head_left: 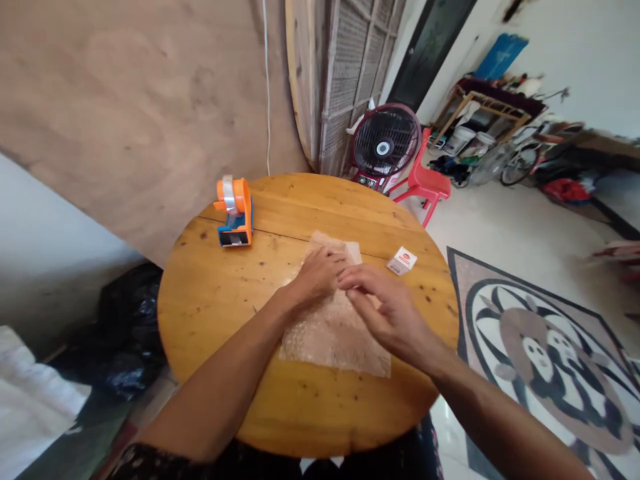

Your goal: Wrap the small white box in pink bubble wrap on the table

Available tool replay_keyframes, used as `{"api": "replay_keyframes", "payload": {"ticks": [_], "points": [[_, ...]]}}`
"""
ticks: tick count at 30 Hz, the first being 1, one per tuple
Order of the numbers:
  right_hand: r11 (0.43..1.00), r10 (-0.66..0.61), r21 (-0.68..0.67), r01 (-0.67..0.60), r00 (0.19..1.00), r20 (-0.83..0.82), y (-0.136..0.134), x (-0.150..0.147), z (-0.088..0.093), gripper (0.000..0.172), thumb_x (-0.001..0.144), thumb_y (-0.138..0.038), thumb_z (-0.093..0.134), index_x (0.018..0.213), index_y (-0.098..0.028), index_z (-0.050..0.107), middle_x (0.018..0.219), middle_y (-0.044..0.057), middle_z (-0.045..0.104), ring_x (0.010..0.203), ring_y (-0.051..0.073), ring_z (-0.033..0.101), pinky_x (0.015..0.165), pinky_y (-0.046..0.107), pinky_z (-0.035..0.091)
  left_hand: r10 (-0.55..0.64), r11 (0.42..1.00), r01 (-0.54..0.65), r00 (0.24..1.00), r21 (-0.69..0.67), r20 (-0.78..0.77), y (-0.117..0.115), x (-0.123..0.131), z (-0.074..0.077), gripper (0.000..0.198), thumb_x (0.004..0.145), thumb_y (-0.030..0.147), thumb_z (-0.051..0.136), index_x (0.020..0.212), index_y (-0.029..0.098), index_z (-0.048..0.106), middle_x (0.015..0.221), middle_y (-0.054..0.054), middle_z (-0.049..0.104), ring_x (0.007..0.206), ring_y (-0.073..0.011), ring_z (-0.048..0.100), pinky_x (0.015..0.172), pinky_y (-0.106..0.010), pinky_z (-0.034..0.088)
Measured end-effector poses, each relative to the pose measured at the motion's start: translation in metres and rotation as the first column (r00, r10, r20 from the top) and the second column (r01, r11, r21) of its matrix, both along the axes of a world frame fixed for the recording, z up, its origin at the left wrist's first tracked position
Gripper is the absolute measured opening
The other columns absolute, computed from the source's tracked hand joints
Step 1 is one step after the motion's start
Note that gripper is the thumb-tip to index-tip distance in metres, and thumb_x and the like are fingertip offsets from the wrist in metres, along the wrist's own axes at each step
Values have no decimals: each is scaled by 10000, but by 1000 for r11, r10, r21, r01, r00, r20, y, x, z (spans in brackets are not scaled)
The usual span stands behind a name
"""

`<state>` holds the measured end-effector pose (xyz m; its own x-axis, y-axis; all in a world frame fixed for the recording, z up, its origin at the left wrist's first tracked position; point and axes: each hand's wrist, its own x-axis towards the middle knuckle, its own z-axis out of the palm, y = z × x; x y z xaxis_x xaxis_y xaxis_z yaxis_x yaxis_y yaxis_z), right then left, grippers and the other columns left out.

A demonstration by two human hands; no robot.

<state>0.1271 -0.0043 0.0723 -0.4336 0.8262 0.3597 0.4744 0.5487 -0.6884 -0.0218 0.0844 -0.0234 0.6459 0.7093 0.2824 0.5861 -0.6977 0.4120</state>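
Note:
A sheet of clear bubble wrap (334, 333) lies flat in the middle of a round wooden table (210, 293). My left hand (317, 273) rests palm down on the far part of the sheet, fingers curled onto its folded edge. My right hand (387, 307) hovers over the sheet beside it, fingers bent and touching the wrap near the left fingertips. Whether either hand pinches the wrap or something under it is hidden. A small white box with a red mark (402, 261) lies just right of the hands.
An orange and blue tape dispenser (235, 213) stands at the table's far left. Behind the table are a red fan (385, 147) and a red plastic chair (425, 183). Black bags (127, 333) lie on the floor at left. A patterned floor mat (545, 353) is at right.

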Motion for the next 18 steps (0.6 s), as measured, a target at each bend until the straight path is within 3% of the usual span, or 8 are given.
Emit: {"api": "replay_keyframes", "payload": {"ticks": [3,8,13,18], "points": [[1000,22,-19,-18,968,250,-2,1,-25,184,848,-67,446,912,-178,577,970,68,610,924,181,567,836,344,471,-40,999,39,999,26,21,1,-1,1,207,882,314,564,1025,225,684,1201,-31,637,1081,-221,497,961,-360,399],[999,-26,-4,36,791,612,18,12,-44,201,841,-74,420,943,-134,582,1142,141,570,998,227,532,847,367,461,-8,1000,8,1000,16,-3,1,0,2,293,896,190,463,1093,221,678,1265,-19,619,1100,-230,491,988,-387,399],[980,-193,106,170,663,723,36,30,-54,262,900,-149,404,1115,-103,544,1246,189,522,1078,272,495,894,405,441,23,999,-21,999,37,-49,-2,2,3,404,858,129,437,1212,180,626,1317,-55,587,1127,-242,478,1006,-418,394],[966,-257,185,179,619,742,51,39,-66,316,928,-236,419,1173,-71,530,1208,192,549,1115,306,463,934,423,402,31,998,-26,995,50,-92,-1,1,2,411,847,128,437,1207,191,626,1326,-52,578,1140,-238,474,1015,-415,391]]}}
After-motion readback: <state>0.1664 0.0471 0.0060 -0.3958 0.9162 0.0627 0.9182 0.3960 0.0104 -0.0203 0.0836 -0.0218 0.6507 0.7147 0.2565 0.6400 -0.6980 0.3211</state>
